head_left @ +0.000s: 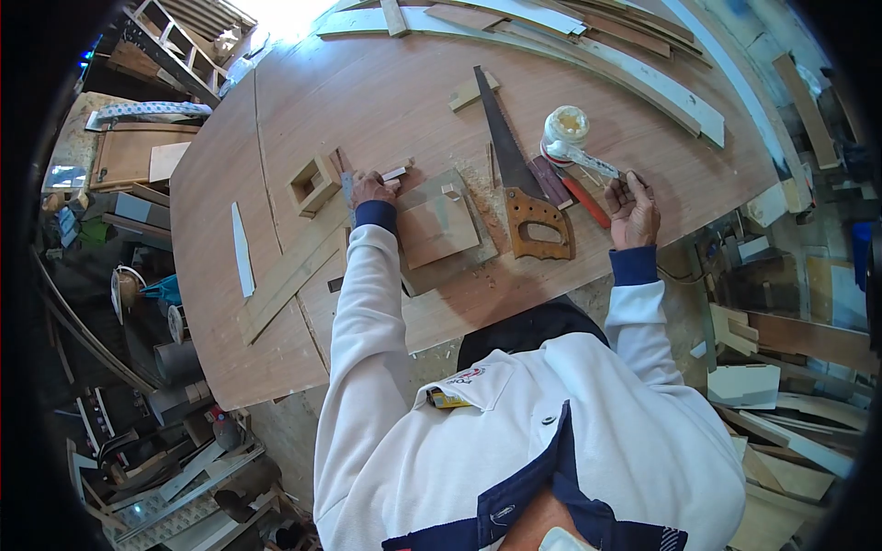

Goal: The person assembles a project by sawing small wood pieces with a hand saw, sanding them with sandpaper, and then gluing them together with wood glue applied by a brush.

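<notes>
My left hand [375, 188] is closed over small pieces at the left of a square wooden board [439, 223]; what its fingers grip is too small to make out. Just left of it stands a small open wooden box frame [313, 186]. My right hand [634, 209] has its palm turned up, thumb and fingertips pinching the end of a whitish, glue-smeared stick [593, 163]. The other end of the stick reaches to an open jar [566, 126] of pale paste. Between the hands lies a handsaw [522, 174] with a wooden handle.
A red-handled tool [586, 197] lies beside the saw. Sawdust surrounds the board. Long wood strips [625, 78] are stacked along the far right of the table [367, 101]. A white sliver [242, 248] lies at the left. Wood scraps fill the floor on both sides.
</notes>
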The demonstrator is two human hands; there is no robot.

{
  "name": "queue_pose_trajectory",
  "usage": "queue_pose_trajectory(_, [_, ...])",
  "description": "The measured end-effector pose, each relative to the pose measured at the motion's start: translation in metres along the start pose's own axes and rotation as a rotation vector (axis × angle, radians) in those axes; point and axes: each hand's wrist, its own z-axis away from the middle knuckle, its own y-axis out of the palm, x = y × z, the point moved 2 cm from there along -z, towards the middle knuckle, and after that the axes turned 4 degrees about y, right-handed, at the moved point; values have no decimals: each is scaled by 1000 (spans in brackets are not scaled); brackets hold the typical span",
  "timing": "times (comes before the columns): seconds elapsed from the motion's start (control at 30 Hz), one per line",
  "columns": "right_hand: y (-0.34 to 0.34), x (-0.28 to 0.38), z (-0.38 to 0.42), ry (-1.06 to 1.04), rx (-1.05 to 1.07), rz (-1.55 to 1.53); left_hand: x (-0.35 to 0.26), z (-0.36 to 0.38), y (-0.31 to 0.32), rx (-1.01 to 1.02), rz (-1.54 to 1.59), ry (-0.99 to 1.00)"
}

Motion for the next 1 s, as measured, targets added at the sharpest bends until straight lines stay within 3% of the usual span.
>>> queue_pose_trajectory(0.1, [0,1,-1,28,39,-25,-1,2,3,26,6,-53])
queue_pose_trajectory(0.2, [3,5,4,40,97,-14,-3,5,-1,-93,-28,-22])
queue_pose_trajectory(0.27, [6,3,8,51,132,0,-5,14,-19,-286,188,117])
queue_pose_trajectory(0.3, [6,2,8,55,150,-5,-11,20,-32,-293,185,112])
queue_pose_trajectory(0.37, [10,1,14,67,170,-5,-29,39,-61,-287,438,293])
queue_pose_trajectory(0.47, [30,-5,27,100,191,14,-61,74,-91,-328,689,363])
queue_pose_trajectory(0.6, [48,-18,35,132,258,83,-90,108,-101,-210,919,362])
queue_pose_trajectory(0.67, [55,-23,40,135,326,139,-103,119,-107,-189,927,377])
queue_pose_trajectory(1.0, [52,-33,53,116,283,155,-122,131,-123,-168,856,541])
